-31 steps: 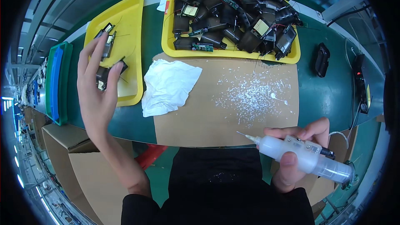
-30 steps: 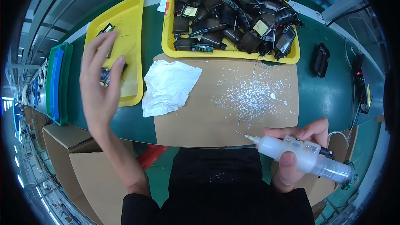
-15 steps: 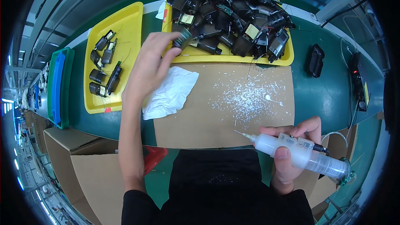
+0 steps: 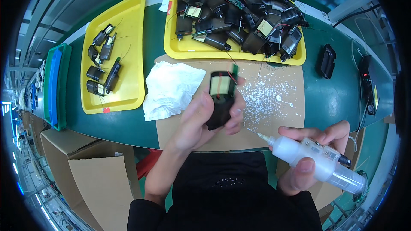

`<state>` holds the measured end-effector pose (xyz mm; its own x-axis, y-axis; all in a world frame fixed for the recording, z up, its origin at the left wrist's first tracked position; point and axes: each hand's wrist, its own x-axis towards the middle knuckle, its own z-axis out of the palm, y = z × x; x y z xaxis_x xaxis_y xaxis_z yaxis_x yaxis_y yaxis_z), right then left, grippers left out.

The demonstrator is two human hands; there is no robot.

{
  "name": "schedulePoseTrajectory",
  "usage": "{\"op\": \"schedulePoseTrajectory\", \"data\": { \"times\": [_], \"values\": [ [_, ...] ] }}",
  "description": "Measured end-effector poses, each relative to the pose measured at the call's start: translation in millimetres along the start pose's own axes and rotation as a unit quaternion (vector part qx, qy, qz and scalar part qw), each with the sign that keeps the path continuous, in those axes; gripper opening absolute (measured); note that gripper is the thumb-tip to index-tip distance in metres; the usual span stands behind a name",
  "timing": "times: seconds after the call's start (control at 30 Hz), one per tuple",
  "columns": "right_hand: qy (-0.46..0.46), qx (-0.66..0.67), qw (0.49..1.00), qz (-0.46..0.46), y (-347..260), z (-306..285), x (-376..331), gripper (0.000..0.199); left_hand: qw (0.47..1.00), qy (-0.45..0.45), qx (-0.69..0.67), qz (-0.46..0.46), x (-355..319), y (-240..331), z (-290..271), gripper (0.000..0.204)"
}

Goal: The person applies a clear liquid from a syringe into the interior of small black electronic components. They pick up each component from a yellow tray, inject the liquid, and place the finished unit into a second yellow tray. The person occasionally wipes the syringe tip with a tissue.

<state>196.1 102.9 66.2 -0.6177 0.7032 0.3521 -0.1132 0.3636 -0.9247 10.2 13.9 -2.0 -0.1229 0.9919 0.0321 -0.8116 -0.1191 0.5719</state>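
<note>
My left hand (image 4: 195, 122) is closed around a black electronic device housing (image 4: 221, 109), held upright above the cardboard sheet. A yellow pad, thin red wires and an edge of green circuit board show at its far end. My right hand (image 4: 303, 173) grips a dispensing syringe (image 4: 289, 150) of white material, with a clamp-like clear fitting on its barrel. The syringe's thin needle points left and away from me, a little short of the left hand and apart from the housing. Several similar black housings are heaped in the large yellow tray (image 4: 192, 54) beyond.
A smaller yellow tray (image 4: 128, 77) at left holds several black housings. White crumpled paper (image 4: 171, 87) lies on the cardboard sheet (image 4: 282, 122), which is spattered with white specks. A black case (image 4: 327, 61) sits at right. Green and blue bins (image 4: 55, 87) stand far left.
My left hand has come right and nearer from the large tray's front left corner, carrying the black housing. My right hand and the syringe have shifted slightly right and nearer.
</note>
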Motion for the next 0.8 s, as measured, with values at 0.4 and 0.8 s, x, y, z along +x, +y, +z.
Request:
{"op": "schedulePoseTrajectory", "data": {
  "times": [0.4, 0.8],
  "values": [
    [-0.139, -0.118, 0.983, -0.015, -13, 5, 18, 0.048, 0.998, 0.01, 0.06, -0.029, -13, -1, 3, 0.073],
    [-0.168, -0.09, 0.982, 0.017, -13, 2, 17, 0.047, 0.994, -0.036, 0.096, -0.039, -9, 3, -2, 0.075]
  ]
}}
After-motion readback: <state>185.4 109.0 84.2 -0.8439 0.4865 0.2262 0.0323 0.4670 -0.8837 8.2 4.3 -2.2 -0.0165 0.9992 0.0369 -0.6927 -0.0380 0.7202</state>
